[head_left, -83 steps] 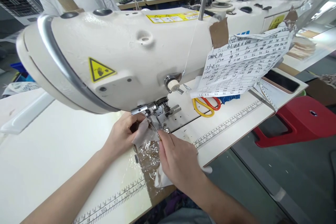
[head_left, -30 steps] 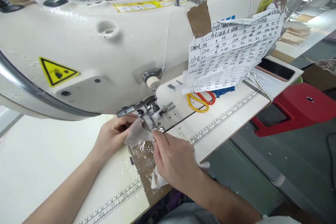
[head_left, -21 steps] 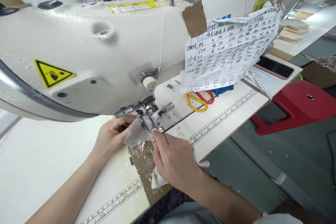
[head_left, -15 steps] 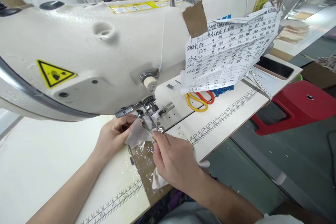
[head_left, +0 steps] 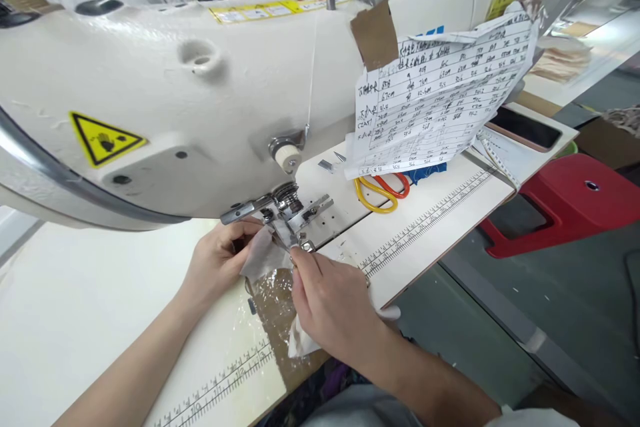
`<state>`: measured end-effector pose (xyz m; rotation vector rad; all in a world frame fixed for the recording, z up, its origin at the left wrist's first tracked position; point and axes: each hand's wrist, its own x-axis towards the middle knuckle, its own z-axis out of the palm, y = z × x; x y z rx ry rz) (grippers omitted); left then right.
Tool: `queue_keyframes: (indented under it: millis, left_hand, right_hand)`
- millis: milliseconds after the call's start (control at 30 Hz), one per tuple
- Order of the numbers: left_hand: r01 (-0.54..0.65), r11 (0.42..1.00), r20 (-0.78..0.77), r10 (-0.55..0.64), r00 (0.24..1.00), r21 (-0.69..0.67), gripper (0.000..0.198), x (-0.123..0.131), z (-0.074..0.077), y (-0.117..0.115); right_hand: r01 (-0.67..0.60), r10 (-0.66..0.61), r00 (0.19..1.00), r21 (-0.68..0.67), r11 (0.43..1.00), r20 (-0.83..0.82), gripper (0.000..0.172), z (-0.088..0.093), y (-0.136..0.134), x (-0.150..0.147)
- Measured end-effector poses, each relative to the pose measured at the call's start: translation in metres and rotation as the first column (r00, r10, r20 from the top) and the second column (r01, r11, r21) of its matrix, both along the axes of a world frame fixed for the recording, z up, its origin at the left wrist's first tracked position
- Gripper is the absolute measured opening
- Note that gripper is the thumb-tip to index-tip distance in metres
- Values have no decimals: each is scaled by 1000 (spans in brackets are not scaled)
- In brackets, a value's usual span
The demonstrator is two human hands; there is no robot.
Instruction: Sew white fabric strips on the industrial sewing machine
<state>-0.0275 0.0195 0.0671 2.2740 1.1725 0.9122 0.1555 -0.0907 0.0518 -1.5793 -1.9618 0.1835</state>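
Note:
My left hand (head_left: pixel 220 257) is closed in a pinch on the edge of a small piece of white fabric (head_left: pixel 264 255), just left of the presser foot of a white sewing machine (head_left: pixel 165 100). My right hand (head_left: pixel 333 297) is closed around slim metal tweezers (head_left: pixel 281 241), whose tips reach over the fabric beside the needle area. More white fabric (head_left: pixel 303 341) hangs beneath my right hand at the table's front edge. Between my hands lies a brown patch (head_left: pixel 275 320) under shiny clear tape. The fingertips of my left hand are partly hidden behind the fabric.
Scissors (head_left: pixel 376 203) with yellow and red handles lie right of the needle, near a blue scrap (head_left: pixel 427 172). A handwritten sheet (head_left: pixel 440 97) hangs off the machine. A phone (head_left: pixel 525 127) rests farther right, above a red stool (head_left: pixel 575 197). Printed ruler strips (head_left: pixel 430 220) run along the table.
Both hands stay almost where they were, the white fabric still in the left and the tweezers in the right. The view has shifted very slightly.

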Motion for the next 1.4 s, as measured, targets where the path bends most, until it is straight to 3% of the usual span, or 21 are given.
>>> queue_keyframes:
  millis: [300, 467, 933, 1400]
  left_hand:
    - [7, 998, -83, -1, 997, 66, 22, 2, -5, 0]
    - [-43, 999, -126, 42, 991, -8, 26, 0, -7, 1]
    - [-30, 982, -9, 29, 1000, -186, 25, 1, 3, 2]
    - [-32, 994, -5, 31, 999, -106, 18, 0, -1, 1]
  right_hand:
    - [11, -11, 999, 9, 1000, 48, 24, 1, 2, -1]
    - [5, -5, 999, -2, 1000, 53, 22, 3, 1, -2]
    - [19, -19, 1000, 10, 1000, 18, 23, 2, -2, -1]
    - [-1, 1, 1000, -12, 1000, -1, 21, 2, -2, -1]
